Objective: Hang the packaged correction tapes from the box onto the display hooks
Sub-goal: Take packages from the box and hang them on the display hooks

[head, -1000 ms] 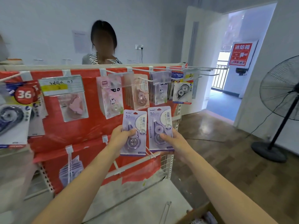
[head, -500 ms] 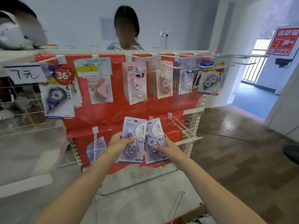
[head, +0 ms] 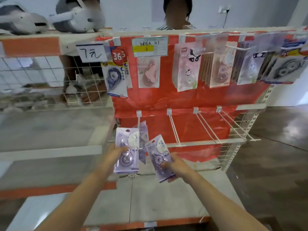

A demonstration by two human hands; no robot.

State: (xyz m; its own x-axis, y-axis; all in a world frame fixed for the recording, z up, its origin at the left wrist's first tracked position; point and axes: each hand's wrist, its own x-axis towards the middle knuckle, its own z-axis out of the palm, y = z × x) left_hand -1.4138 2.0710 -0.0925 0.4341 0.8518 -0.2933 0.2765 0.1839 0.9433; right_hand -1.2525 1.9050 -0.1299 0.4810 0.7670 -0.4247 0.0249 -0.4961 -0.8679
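Note:
My left hand [head: 115,153] grips a purple packaged correction tape [head: 127,150] held upright, just in front of the leftmost lower hook [head: 138,121]. Several matching purple packs [head: 143,135] hang on that hook behind it. My right hand [head: 176,165] holds a second purple pack [head: 159,157], tilted to the left, lower and to the right of the first. Three bare white lower hooks [head: 175,130] [head: 207,127] [head: 233,124] stick out from the red backing to the right. The box is out of view.
The upper row of hooks carries other correction tape packs [head: 186,67] and price tags [head: 150,45]. A wire basket shelf [head: 50,84] stands at the left with grey items on top. A person [head: 176,12] stands behind the rack. A grey shelf board [head: 163,197] lies below my hands.
The view has swung down and left to the lower hook row. Both hands moved the packs toward the leftmost lower hook; the right pack now tilts and sits lower than the left.

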